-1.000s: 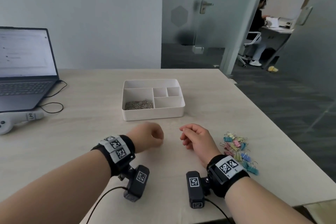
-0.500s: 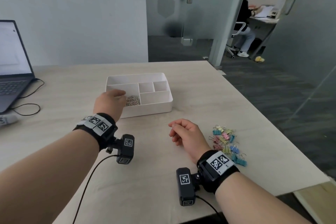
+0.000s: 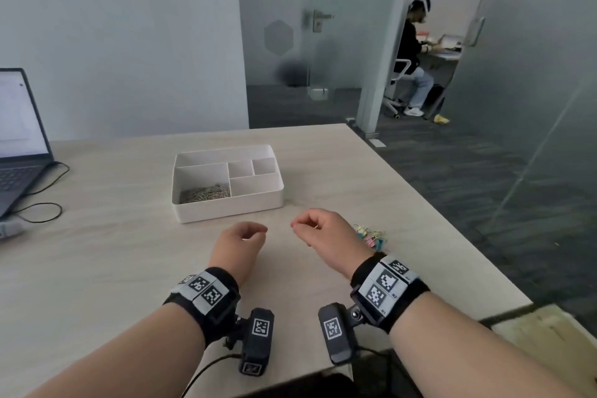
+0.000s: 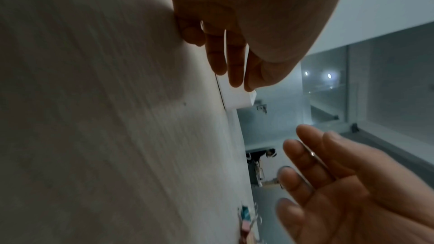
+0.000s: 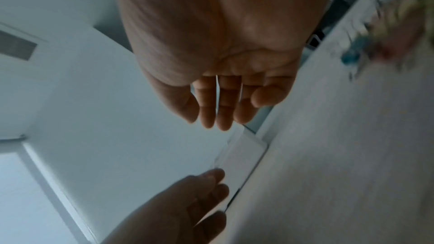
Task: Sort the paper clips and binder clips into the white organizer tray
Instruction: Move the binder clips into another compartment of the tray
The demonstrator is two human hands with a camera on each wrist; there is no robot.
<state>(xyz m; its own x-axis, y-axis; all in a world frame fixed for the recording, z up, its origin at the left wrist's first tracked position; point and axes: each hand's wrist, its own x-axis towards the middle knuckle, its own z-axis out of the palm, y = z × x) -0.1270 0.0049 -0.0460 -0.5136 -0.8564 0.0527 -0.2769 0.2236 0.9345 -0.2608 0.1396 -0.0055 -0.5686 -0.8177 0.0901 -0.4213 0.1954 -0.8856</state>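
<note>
Both hands hover over the desk (image 3: 106, 255) just in front of the white tray (image 3: 226, 203), close together but not touching. The left hand (image 3: 240, 244) has its fingers loosely curled downward and nothing shows in it. The right hand (image 3: 323, 236) has thumb and fingertips drawn together as if pinching; from the left wrist view a thin glint lies across its fingers (image 4: 305, 157), maybe a paper clip, though I cannot tell for sure.

The paper clips (image 3: 205, 193) sit piled in the tray's large near-left compartment; the other compartments look bare. The coloured binder clips (image 3: 371, 236) lie heaped on the desk just right of the right hand, partly hidden behind it.

The step in hand looks like starting on the binder clips. It would go best by scooping a few at once with the right hand and dropping them in a free compartment — not in with the paper clips.

Half a second ago the left hand was over the tray's paper-clip compartment; now it has drawn back beside the right — which has lifted off the desk.
</note>
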